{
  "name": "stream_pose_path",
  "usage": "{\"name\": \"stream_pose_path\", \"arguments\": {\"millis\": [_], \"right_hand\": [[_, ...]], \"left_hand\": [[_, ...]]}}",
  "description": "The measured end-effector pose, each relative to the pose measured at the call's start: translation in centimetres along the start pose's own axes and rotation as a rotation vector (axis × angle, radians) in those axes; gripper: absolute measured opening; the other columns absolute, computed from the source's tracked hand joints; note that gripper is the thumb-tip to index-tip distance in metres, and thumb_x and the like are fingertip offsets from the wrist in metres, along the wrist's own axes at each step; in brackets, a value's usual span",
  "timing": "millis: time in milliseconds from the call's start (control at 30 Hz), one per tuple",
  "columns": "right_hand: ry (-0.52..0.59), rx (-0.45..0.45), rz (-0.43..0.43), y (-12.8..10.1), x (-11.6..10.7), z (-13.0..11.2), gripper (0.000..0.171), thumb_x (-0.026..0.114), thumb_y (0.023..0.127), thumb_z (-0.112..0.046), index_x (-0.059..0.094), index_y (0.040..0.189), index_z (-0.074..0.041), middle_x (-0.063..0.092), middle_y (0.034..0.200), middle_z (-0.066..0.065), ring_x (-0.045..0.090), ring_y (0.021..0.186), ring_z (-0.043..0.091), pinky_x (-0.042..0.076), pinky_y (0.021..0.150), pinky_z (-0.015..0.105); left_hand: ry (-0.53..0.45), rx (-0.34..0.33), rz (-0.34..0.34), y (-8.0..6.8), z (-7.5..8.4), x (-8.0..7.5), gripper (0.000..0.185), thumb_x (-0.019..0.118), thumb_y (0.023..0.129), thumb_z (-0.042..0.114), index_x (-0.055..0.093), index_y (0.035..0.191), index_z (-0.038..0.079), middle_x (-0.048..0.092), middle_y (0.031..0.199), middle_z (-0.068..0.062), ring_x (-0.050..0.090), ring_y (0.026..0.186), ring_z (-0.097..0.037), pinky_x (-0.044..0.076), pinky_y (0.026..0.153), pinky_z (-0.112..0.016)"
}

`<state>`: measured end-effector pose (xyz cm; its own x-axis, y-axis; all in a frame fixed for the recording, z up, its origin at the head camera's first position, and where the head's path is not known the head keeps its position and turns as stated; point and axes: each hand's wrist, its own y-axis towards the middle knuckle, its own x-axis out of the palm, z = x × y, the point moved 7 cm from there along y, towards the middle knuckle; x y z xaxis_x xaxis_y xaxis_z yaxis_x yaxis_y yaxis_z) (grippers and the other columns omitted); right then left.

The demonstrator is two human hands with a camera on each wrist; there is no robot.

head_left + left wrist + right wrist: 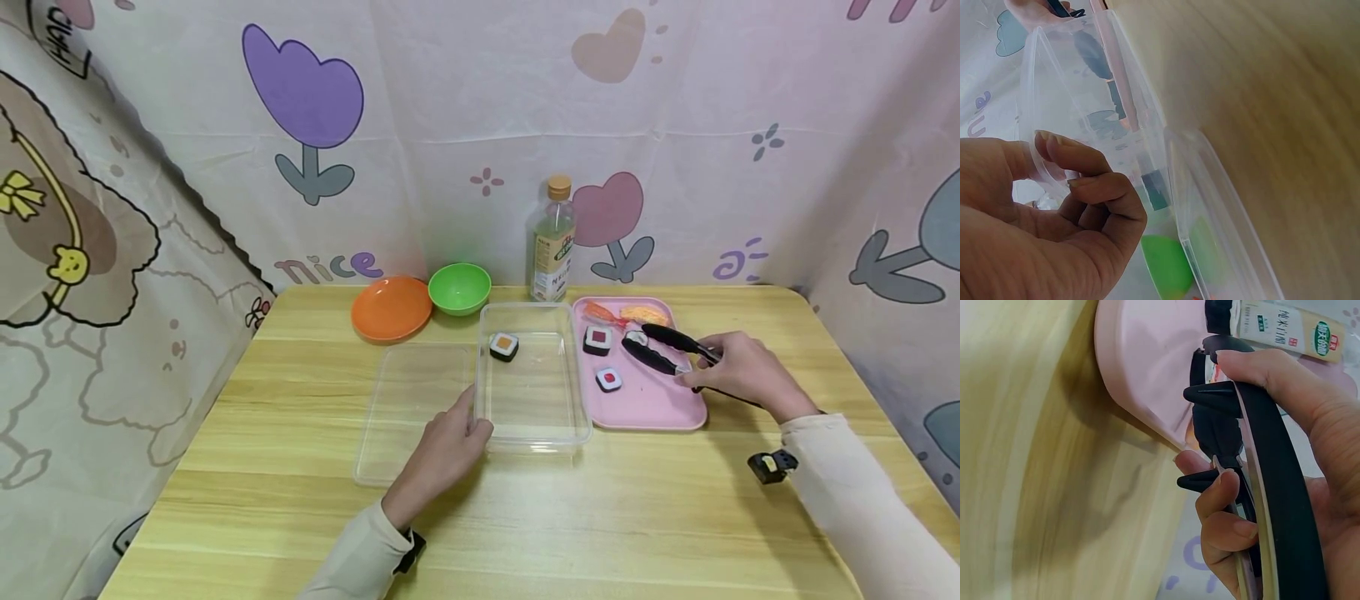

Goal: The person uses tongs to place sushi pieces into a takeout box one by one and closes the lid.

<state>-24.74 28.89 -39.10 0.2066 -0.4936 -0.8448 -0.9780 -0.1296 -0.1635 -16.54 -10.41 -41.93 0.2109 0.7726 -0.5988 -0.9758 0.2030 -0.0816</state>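
Tongs [663,348] sat clamped in my right hand [738,367], their tips apart around a sushi roll [636,337] on the pink tray [652,408], right of centre in the head view. My left hand [450,442] pinched the near rim of the clear container [534,425], mid-frame, one roll [504,345] inside. The toy roll looked light, stiff and probably slippery; best squeezed across its dark sides.

Black tongs [663,348] over pink tray [652,408]
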Motion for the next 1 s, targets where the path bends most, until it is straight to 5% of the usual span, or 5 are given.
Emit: {"name": "stream_pose_path", "arguments": {"millis": [400,733,1000], "right_hand": [[-0.006,-0.037,0.014,0.0,0.45,-0.15,0.037,0.086,0.077,-0.037,0.067,0.087,-0.006,0.058,0.071,0.001,0.047,0.061,0.018,0.033,0.054,0.032],[0.027,0.008,-0.003,0.06,0.62,0.13,0.054,0.085,0.078,-0.035,0.068,0.11,0.006,0.064,0.083,0.006,0.049,0.067,0.021,0.034,0.053,0.031],[0.019,-0.019,0.023,-0.39,-0.21,-0.08,0.052,0.084,0.08,-0.036,0.07,0.109,0.004,0.065,0.079,0.003,0.048,0.064,0.019,0.034,0.053,0.031]], "left_hand": [[0.01,0.0,0.002,-0.02,0.04,0.01,0.06,0.047,0.094,0.014,0.04,0.153,0.005,0.04,0.058,0.008,0.032,0.046,-0.008,0.028,0.042,-0.026],[0.0,-0.001,0.003,-0.08,0.01,0.03,0.06,0.047,0.094,0.014,0.04,0.153,0.006,0.04,0.058,0.008,0.032,0.045,-0.008,0.027,0.041,-0.025],[-0.006,-0.009,0.002,-0.11,0.06,0.03,0.062,0.047,0.094,0.014,0.037,0.155,0.006,0.039,0.057,0.008,0.031,0.046,-0.008,0.026,0.042,-0.025]]}}
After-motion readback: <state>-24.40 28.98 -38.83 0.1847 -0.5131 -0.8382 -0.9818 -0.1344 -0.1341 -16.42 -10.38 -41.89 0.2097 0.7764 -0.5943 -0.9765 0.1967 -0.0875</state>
